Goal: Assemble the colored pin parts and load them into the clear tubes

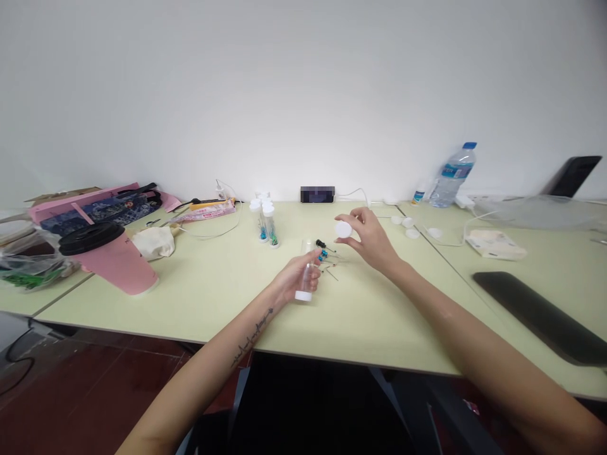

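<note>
My left hand (298, 277) is wrapped round a clear plastic tube (306, 278) with a white end at the bottom; its upper end looks uncapped. Between thumb and fingers, my right hand (367, 237) pinches a round white cap (343, 229), held apart from the tube to its upper right. Just right of the tube, small blue and black parts with thin wire legs (324, 255) lie on the table. Beyond my left hand stands a group of white-capped clear tubes (269, 226), with small blue and green pieces inside them.
Several white caps (411, 233) lie right of my right hand. A pink cup (114, 259) with a black lid leans at the left. A phone (317, 194) stands against the wall. A water bottle (453, 175) and a dark flat case (540, 316) are at the right.
</note>
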{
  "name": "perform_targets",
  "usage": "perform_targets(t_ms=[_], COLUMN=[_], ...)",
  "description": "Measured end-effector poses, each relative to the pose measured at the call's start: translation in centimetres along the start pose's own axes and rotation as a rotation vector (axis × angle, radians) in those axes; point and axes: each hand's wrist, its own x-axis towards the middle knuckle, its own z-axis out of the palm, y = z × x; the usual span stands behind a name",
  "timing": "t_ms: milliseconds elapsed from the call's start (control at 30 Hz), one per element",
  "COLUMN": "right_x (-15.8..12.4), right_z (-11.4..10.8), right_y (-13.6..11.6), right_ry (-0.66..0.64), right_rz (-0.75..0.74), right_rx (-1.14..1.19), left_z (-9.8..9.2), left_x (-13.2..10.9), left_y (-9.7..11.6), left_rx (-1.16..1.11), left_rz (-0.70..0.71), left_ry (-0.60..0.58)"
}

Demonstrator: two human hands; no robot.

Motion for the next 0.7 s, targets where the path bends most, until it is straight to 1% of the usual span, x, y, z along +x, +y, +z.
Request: perform_targets(t_ms=[100, 167, 233, 333, 400, 467, 567, 700], right_x=[-0.6, -1.5, -2.5, -3.7, -3.9, -3.9, -3.5, -3.2], right_z=[0.2, 0.6, 1.2, 2.1, 2.8, 3.5, 4.3, 4.8], right_y=[2.5, 4.6, 6.8, 9.7, 10.9, 11.5, 12.0, 12.7], right_ry=[-0.191, -0.316, -0.378, -0.386, -0.378, -0.364, -0.327, -0.285], right_rz=[0.114, 0.180, 0.230, 0.283, 0.286, 0.264, 0.226, 0.180], right_rx=[-0.281, -0.414, -0.487, -0.538, -0.560, -0.572, -0.585, -0.599], left_z=[0.3, 0.6, 1.0, 1.4, 1.5, 1.4, 1.0, 0.5], left_x=[0.4, 0.9, 1.2, 1.5, 1.7, 1.9, 2.2, 2.2], left_y=[-0.3, -0.6, -0.9, -1.4, -1.5, -1.6, -1.7, -1.8], left_rx=[-0.109, -0.131, -0.108, -0.063, -0.051, -0.018, 0.095, 0.247], left_rz=[0.025, 0.048, 0.076, 0.137, 0.204, 0.278, 0.380, 0.473], left_ry=[-0.038, -0.050, -0.063, -0.116, -0.138, -0.127, -0.083, -0.037])
